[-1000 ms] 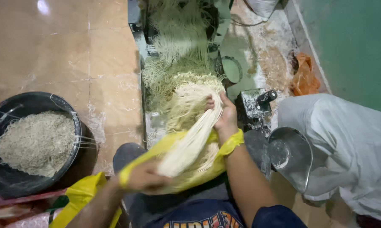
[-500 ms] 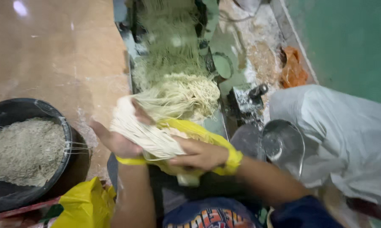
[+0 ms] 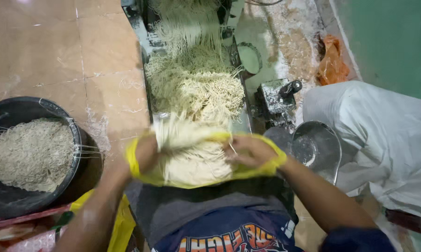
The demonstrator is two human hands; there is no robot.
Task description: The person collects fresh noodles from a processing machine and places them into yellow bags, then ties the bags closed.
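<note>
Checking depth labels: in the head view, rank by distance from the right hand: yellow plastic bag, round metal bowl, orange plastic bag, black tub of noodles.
1. Yellow plastic bag: touching the right hand.
2. Round metal bowl: just to its right.
3. Orange plastic bag, far upper right, and black tub of noodles, far left: too close to call.

the left hand (image 3: 142, 156) and right hand (image 3: 247, 150) are both shut in by the yellow bag (image 3: 201, 179) full of noodles (image 3: 194, 161). far of them, the heaped noodle pile (image 3: 196, 88) blocks the way ahead. to the left, bare tiled floor (image 3: 56, 46) gives open passage, bounded near-left by the black tub (image 3: 61, 121). to the right, a metal scoop (image 3: 315, 147), small machine part (image 3: 275, 98) and white sack (image 3: 383, 135) crowd the path.
</note>
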